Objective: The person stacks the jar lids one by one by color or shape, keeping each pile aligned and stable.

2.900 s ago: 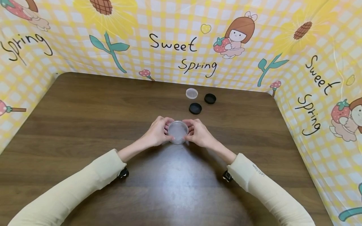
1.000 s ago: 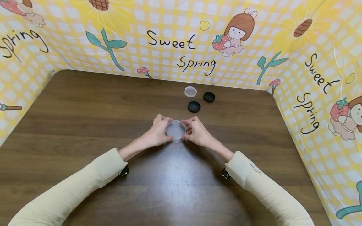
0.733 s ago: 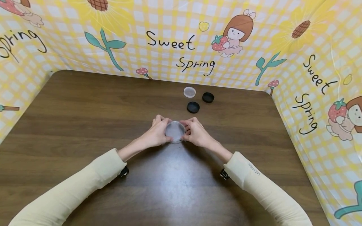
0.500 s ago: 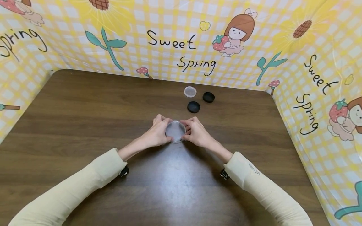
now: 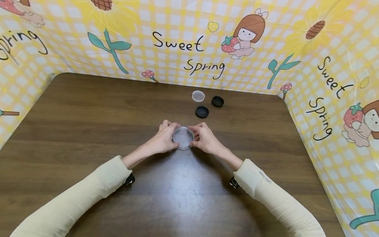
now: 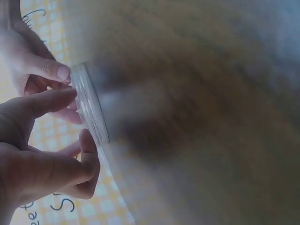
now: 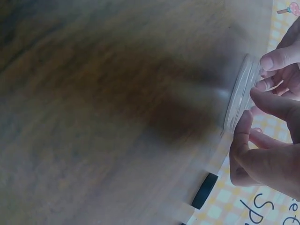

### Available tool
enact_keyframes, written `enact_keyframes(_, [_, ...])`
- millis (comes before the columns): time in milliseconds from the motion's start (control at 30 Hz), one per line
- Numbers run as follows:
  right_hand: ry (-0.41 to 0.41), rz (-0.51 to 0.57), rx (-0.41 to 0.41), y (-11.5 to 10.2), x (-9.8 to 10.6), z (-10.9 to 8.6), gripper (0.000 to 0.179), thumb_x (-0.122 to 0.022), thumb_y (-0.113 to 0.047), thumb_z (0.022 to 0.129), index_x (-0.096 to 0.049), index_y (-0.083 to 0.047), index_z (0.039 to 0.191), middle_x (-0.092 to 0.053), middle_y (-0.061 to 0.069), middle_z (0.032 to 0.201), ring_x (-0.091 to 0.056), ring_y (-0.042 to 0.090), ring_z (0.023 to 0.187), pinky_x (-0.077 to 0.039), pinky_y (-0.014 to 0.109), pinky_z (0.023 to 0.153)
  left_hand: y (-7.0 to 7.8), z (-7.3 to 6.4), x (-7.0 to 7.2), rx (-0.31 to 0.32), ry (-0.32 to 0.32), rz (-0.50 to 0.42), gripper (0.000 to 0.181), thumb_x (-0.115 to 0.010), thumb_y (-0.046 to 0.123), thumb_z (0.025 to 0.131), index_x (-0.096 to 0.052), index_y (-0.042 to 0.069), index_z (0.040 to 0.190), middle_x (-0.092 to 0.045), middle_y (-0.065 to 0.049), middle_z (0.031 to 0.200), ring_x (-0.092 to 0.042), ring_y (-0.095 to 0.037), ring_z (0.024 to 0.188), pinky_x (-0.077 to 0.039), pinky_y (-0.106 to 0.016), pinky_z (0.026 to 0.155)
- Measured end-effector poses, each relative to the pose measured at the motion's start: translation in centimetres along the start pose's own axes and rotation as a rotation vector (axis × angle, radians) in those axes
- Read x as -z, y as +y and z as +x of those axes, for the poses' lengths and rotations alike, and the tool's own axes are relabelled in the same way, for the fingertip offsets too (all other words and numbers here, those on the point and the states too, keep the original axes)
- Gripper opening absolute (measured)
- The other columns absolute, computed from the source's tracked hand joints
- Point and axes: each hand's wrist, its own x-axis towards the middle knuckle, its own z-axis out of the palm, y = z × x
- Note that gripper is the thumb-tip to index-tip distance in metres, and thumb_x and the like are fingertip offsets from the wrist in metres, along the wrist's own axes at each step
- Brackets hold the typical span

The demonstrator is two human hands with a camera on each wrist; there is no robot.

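Note:
A clear, shallow round dish like a petri dish (image 5: 183, 138) is at the middle of the table, between the two hands. Its left side is pinched by my left hand (image 5: 163, 140), thumb near and fingers far. My right hand (image 5: 208, 140) grips the opposite side the same way. In the left wrist view the dish (image 6: 90, 105) shows stacked rims edge-on, with thumbs and fingertips at its edge. The right wrist view shows the dish (image 7: 241, 96) very low over the wood; whether it touches the table I cannot tell.
Behind the dish sit two black round caps (image 5: 202, 112) and a smaller clear round lid (image 5: 198, 96), close to the back edge. The brown wooden table (image 5: 103, 112) is bordered by a yellow checked cloth (image 5: 177, 19) at the back and both sides.

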Motion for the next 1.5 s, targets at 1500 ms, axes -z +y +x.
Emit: enact_keyframes(1500, [0.025, 0.061, 0.010, -0.1, 1.7, 0.5, 0.054, -0.074, 0.002, 0.081, -0.055, 0.004, 0.131, -0.043, 0.023, 0.122, -0.060, 0.029, 0.098, -0.053, 0.026, 0.077, 0.2, 0.6, 2.0, -0.103, -0.028, -0.079, 0.052, -0.077, 0.009, 0.079, -0.055, -0.004, 0.125, -0.055, -0.022, 0.101, -0.047, -0.030, 0.096, -0.045, -0.035, 0.078])
